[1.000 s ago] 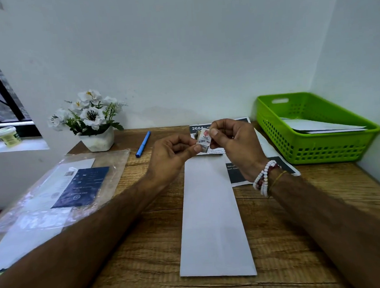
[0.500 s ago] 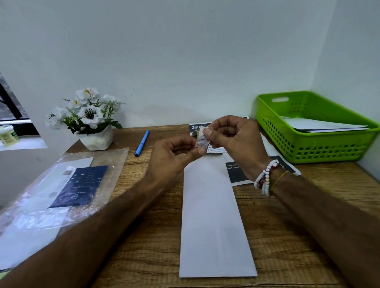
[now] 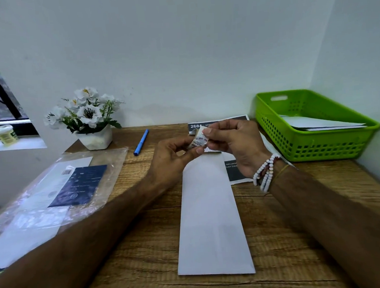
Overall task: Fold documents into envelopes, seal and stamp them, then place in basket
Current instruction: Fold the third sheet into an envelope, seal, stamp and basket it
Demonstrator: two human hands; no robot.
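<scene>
L hand [image 3: 172, 159] & R hand [image 3: 237, 145] pinch stamp [image 3: 199, 140] over envelope [image 3: 211, 209] far edge.

Printed sheet [image 3: 234, 174]: largely covered by the right hand [image 3: 236, 145] and envelope [image 3: 211, 209].
Stamp [image 3: 199, 139] print: too small to be read.

The brown table top [image 3: 147, 248] was seen to be of wood with a coarse, matt grain. The long white envelope [image 3: 212, 221] was made of smooth, matt paper, and the small strip of printed stamps [image 3: 199, 141] was likewise of paper, with perforated edges. The lime-green perforated basket [image 3: 319, 148] was formed of smooth, faintly glossy plastic, while the clear bag [image 3: 109, 158] was of thin, crinkled, shiny plastic film.
</scene>
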